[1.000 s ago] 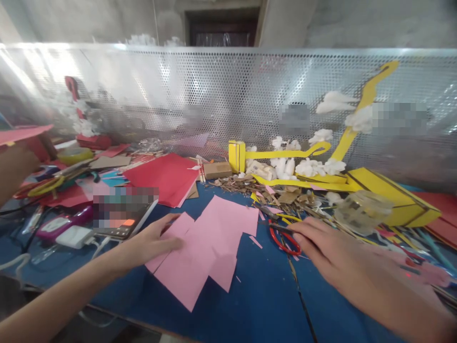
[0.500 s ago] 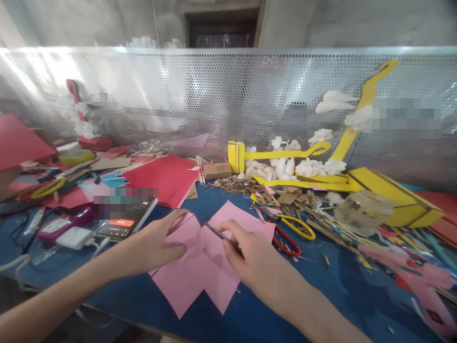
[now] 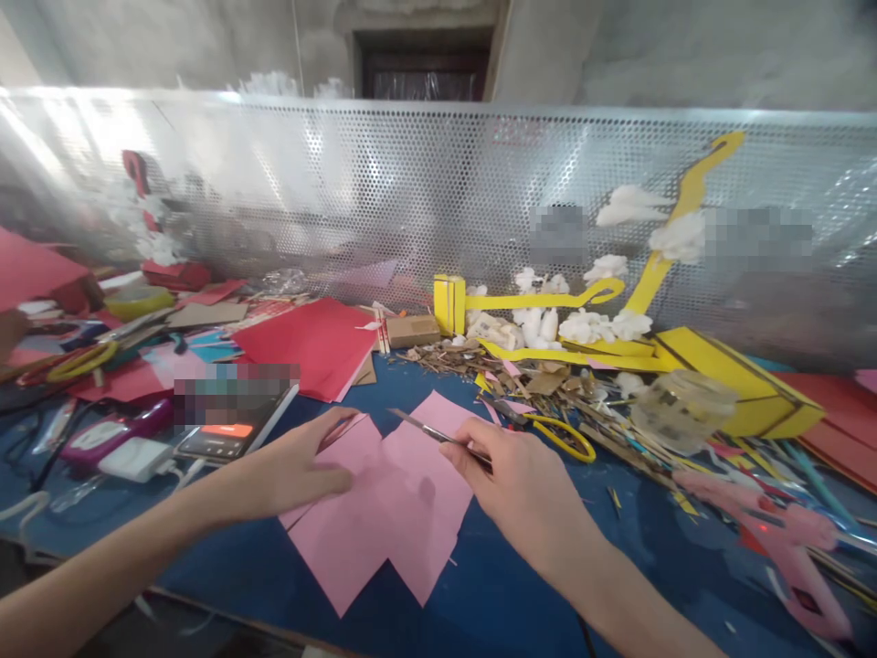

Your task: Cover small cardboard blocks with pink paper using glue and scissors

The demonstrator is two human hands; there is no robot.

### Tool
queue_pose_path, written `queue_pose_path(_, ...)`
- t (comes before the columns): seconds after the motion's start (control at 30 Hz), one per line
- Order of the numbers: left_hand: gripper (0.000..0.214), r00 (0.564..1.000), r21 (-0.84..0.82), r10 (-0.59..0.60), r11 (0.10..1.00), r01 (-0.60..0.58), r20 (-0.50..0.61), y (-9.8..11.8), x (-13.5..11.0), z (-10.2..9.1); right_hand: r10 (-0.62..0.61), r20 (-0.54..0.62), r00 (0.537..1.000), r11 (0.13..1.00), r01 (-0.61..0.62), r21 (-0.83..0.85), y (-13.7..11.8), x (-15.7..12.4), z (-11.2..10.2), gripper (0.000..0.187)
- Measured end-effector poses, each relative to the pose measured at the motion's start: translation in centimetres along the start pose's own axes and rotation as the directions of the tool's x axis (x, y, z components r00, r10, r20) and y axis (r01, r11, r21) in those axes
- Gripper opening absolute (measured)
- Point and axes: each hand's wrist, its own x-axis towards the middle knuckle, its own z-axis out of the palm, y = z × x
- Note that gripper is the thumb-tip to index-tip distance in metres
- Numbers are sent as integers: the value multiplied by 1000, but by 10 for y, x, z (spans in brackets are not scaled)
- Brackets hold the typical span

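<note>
A pink sheet of paper (image 3: 411,521) with pointed corners and a V-shaped notch at its upper and lower edges lies on the blue tabletop. My left hand (image 3: 301,471) holds its left part down, thumb on the sheet and fingers at the upper left edge. A thin dark line runs along the paper beside this hand. In my right hand (image 3: 513,475) is a slim craft knife (image 3: 435,433), its blade pointing up and left above the sheet near the upper notch. Behind the right hand lie scissors (image 3: 565,439) with a yellow handle.
A phone (image 3: 239,425) and a white charger (image 3: 137,457) with cables sit at left. Red paper (image 3: 308,347) lies behind. Cardboard scraps (image 3: 548,379), yellow pieces (image 3: 746,388) and a pink glue gun (image 3: 774,530) crowd the right. A perforated metal screen (image 3: 411,210) stands at the back.
My right hand has drawn the craft knife slightly right and lifted it off the upper notch. It now covers the scissors' red handle. My left hand stays on the paper; the view has shifted slightly.
</note>
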Motion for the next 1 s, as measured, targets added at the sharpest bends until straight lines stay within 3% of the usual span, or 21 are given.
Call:
queue_pose_path(0.1,73,1000,36,1,999,-1,-22,4,-1,1,26,40,999,992,-21,-122,-10,-3,-1,23)
queue_pose_path(0.23,75,999,66,-36,997,38,-26,11,-2,3,-58,167,984,998,52,42,-19,-8,-3,47)
queue_pose_path(0.37,76,998,76,-56,995,59,-37,14,-2,5,-79,205,976,993,59,101,-26,-9,-5,43)
queue_pose_path(0.57,72,999,41,-31,999,32,-23,12,-2,3,-87,259,962,995,73,64,-39,-6,-7,38)
queue_pose_path(0.83,65,997,22,-75,997,75,-2,7,0,-1,-206,189,960,978,198,60,-47,-1,-10,35)
queue_pose_path(1.0,63,996,33,-88,996,87,11,7,1,-1,-205,203,958,978,191,85,-52,6,-19,33)
